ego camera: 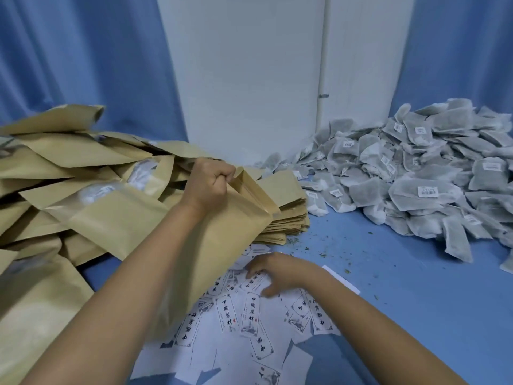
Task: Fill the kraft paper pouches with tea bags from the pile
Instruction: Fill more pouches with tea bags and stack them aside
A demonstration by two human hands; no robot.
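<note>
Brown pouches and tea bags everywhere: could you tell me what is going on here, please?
A person is packing tea. The left hand grips a brown pouch by its top edge, while the right hand touches printed slips on the blue table. The tea bag pile lies to the right, untouched.

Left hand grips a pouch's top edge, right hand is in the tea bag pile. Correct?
Not quite: head view shows the right hand on the printed paper slips, not the tea bag pile. The left hand does grip the pouch by its top edge.
</note>
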